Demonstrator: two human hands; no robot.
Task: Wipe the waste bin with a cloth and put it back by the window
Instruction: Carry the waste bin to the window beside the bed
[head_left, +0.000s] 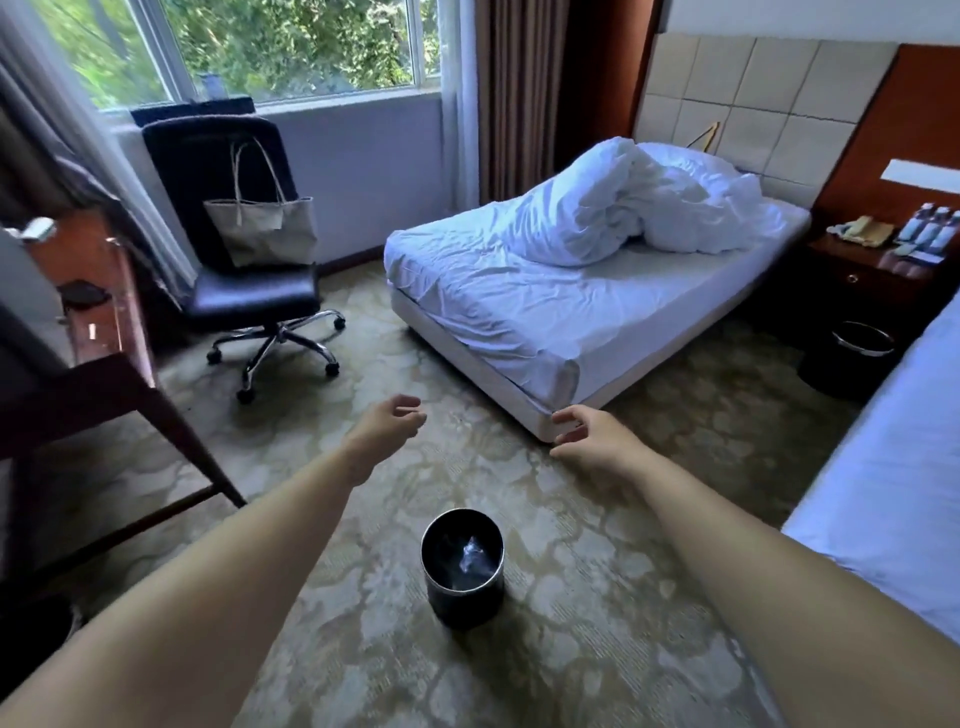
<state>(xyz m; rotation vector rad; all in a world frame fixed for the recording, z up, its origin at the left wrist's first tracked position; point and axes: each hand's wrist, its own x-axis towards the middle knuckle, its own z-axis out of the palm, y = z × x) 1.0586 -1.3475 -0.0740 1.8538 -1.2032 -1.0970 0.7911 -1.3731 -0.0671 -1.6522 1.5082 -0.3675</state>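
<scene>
A small round black waste bin (462, 569) with a metal rim stands upright on the patterned carpet, low in the middle of the view, with something crumpled and shiny inside. Both my arms reach forward over it. My left hand (390, 422) hovers above the carpet beyond the bin, fingers loosely curled, holding nothing. My right hand (589, 434) hovers near the corner of the bed, fingers relaxed and empty. The window (291, 47) is at the back left. No cloth is in view.
An office chair (249, 280) with a beige tote bag stands under the window. An unmade bed (571, 291) fills the middle right, a second bed (893, 467) the right edge. Another black bin (852, 358) sits by the nightstand (872, 270). A wooden desk (88, 332) is at left.
</scene>
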